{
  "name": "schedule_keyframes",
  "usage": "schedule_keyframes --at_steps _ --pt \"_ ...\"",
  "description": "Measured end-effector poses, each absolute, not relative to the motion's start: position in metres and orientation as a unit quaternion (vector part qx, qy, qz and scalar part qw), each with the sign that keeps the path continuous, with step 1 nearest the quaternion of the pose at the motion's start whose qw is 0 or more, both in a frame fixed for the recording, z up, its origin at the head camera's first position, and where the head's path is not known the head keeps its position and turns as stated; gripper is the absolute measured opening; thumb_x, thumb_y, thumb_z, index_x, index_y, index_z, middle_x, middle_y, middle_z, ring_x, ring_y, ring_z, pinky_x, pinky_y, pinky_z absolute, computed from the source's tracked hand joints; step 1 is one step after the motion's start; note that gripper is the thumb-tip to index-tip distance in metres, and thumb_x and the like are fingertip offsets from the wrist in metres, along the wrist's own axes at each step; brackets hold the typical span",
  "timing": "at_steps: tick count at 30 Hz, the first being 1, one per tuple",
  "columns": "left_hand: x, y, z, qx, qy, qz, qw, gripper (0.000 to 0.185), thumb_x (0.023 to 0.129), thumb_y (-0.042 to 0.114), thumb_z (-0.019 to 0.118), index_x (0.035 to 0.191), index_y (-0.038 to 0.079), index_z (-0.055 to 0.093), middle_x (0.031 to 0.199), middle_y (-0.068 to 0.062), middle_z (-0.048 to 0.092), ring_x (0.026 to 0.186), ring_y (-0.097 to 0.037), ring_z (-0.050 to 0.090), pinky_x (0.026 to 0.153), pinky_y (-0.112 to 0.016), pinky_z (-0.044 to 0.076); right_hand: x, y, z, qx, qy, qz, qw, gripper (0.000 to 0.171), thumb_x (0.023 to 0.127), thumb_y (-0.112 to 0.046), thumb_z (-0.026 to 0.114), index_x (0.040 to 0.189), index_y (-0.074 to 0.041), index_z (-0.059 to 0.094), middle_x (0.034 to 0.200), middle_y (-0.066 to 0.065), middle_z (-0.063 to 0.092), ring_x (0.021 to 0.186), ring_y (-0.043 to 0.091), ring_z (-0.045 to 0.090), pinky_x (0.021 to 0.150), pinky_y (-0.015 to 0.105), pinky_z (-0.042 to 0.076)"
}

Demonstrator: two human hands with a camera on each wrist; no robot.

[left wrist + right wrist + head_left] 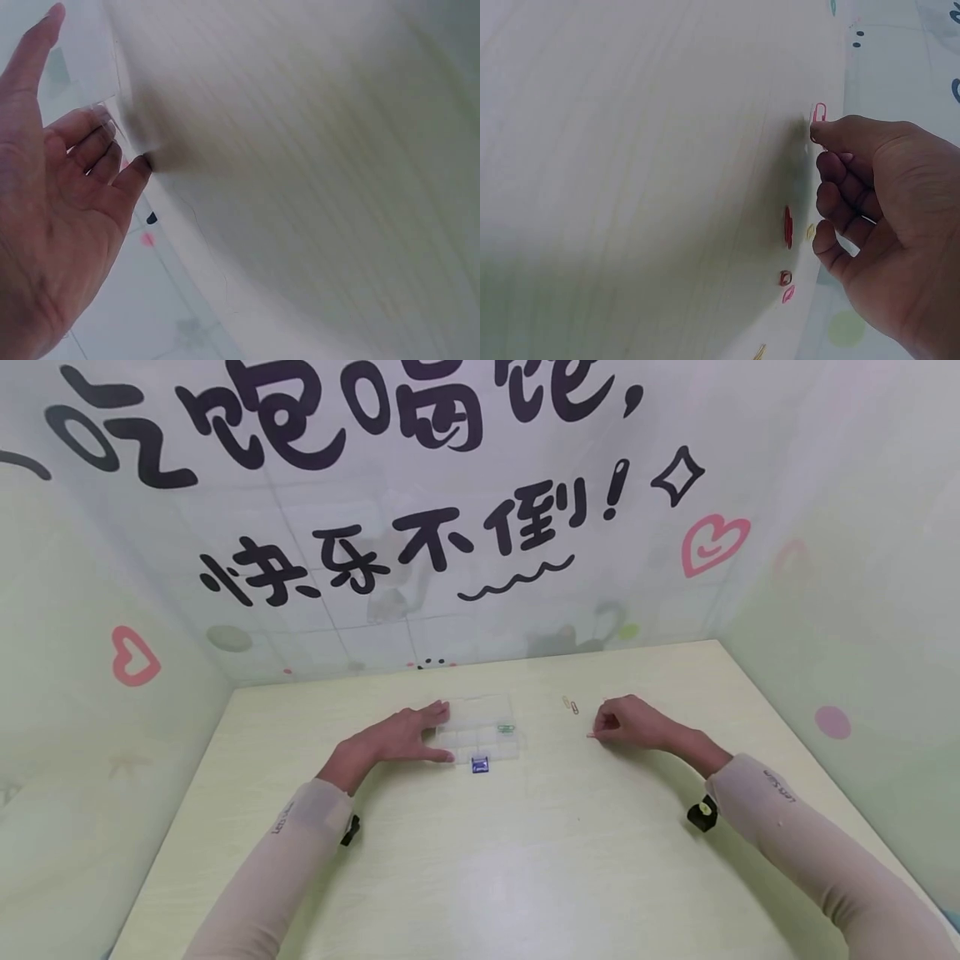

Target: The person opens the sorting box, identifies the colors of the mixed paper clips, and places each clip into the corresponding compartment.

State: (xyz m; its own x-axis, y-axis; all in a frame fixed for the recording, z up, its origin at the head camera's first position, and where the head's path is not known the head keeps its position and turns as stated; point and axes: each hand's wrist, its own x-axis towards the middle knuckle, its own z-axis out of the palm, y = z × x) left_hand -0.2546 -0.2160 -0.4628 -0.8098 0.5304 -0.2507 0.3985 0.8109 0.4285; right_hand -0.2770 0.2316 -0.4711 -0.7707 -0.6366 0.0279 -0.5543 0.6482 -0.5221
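Head view: the left hand lies flat, fingers straight, against the clear box mid-desk. The right hand pinches a pink paper clip nearer the desk's right edge.

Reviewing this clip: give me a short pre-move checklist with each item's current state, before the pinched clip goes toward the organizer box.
1. Pink paper clip pinched by right hand: ok.
2. Left hand steadies clear organizer box, fingers flat on its left edge: ok.
3. Box lid out of the way: cannot tell; the plastic is too clear.
4. Green clip already lies in one compartment: ok.
5. Table path between hand and box free: ok.
6. Loose clips remain near the right hand: ok.
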Motion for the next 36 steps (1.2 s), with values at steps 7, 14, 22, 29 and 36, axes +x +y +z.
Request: schedule_keyframes --at_steps 7,14,22,29,36 --pt "-0.256 -0.215 -0.462 0.244 0.935 0.181 0.183 0.104 0.09 0.067 0.073 0.166 0.01 0.032 0.176 -0.007 0.021 0.162 -0.035 0.022 0.129 -0.056 0.023 -0.277 0.225 -0.466 -0.338 0.9 -0.269 0.06 0.009 0.095 -0.007 0.079 0.087 -0.011 0.076 0.08 -0.007 0.068 0.074 0.007 0.053 0.068 0.024 0.047" --pt "-0.255 -0.215 -0.462 0.24 0.935 0.183 0.186 0.105 0.089 0.069 0.073 0.166 0.011 0.032 0.177 -0.005 0.021 0.161 -0.036 0.022 0.128 -0.058 0.023 -0.273 0.211 -0.457 -0.347 0.892 -0.283 0.056 0.009 0.095 -0.007 0.078 0.088 -0.009 0.074 0.077 -0.006 0.064 0.071 0.009 0.051 0.065 0.023 0.044" --pt "-0.256 -0.216 -0.463 0.243 0.935 0.183 0.182 0.104 0.089 0.067 0.074 0.166 0.01 0.032 0.176 -0.007 0.021 0.161 -0.036 0.023 0.128 -0.056 0.024 -0.269 0.187 -0.446 -0.357 0.891 -0.277 0.053 0.011 0.095 -0.008 0.079 0.086 -0.011 0.073 0.076 -0.006 0.062 0.07 0.009 0.051 0.065 0.024 0.045" --pt "-0.257 -0.215 -0.463 0.24 0.935 0.183 0.187 0.106 0.089 0.07 0.073 0.167 0.011 0.031 0.177 -0.006 0.02 0.161 -0.036 0.022 0.128 -0.057 0.023 -0.267 0.162 -0.442 -0.366 0.889 -0.272 0.051 0.01 0.095 -0.01 0.079 0.087 -0.011 0.073 0.077 -0.006 0.063 0.071 0.009 0.052 0.066 0.025 0.045" --pt "-0.257 -0.215 -0.463 0.24 0.935 0.182 0.189 0.106 0.089 0.069 0.073 0.167 0.011 0.03 0.177 -0.007 0.02 0.161 -0.036 0.022 0.128 -0.057 0.023 -0.264 0.138 -0.442 -0.369 0.888 -0.266 0.062 0.009 0.096 -0.011 0.078 0.089 -0.012 0.074 0.08 -0.006 0.064 0.072 0.008 0.052 0.066 0.024 0.045"
